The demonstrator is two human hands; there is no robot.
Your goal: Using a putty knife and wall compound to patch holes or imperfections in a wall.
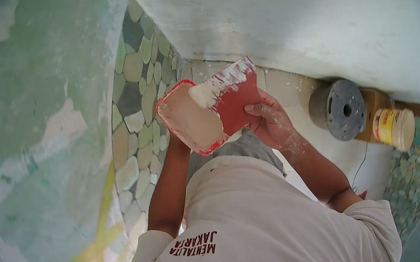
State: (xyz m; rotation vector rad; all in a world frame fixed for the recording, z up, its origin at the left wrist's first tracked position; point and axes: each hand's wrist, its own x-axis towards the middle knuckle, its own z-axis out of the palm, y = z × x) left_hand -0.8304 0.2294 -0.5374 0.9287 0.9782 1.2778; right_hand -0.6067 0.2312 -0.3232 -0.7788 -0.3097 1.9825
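A shallow red-rimmed tray (pixel 187 115) with pale, smooth filler in it is held up in front of my body. My left hand (pixel 177 144) supports it from below, and its fingers are hidden under the tray. In my right hand (pixel 271 120) is a flat red putty spreader (pixel 238 98), the thumb pressed on its face. Pale filler is smeared along the spreader's far edge, and its left side overlaps the tray. White specks dot my right hand and forearm.
On the left stands a green wall (pixel 36 133) with pale patches, bordered by a pebble-tile strip (pixel 132 105). A pale wall (pixel 302 14) rises ahead. To the right are a grey round drum (pixel 344 110), a cream tub with a yellow label (pixel 396 127) and a brown box (pixel 376 101).
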